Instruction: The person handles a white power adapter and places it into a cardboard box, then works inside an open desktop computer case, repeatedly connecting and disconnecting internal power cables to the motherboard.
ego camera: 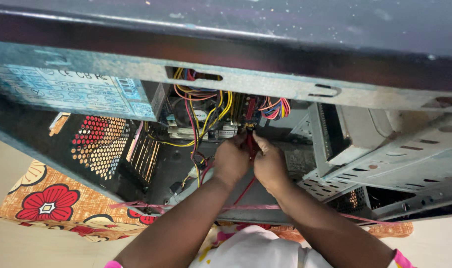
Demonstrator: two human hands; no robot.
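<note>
An open, dusty computer case (pixel 265 84) lies in front of me with its side panel off. Both my hands reach deep inside it. My left hand (pixel 232 160) and my right hand (pixel 269 163) are pressed close together, fingers pinched around a red cable (pixel 249 141) near the motherboard (pixel 206 121). The red cable runs down between my wrists toward me. A bundle of yellow, red and black wires (pixel 206 106) hangs just above and left of my left hand. My fingertips hide the cable's end.
The power supply (pixel 72 92) sits at the case's upper left, over a perforated rear panel (pixel 99 144). Metal drive bays (pixel 365 154) fill the right side. A pink string (pixel 151 204) crosses the case's near edge. Orange cloth with red flowers (pixel 49 203) lies underneath.
</note>
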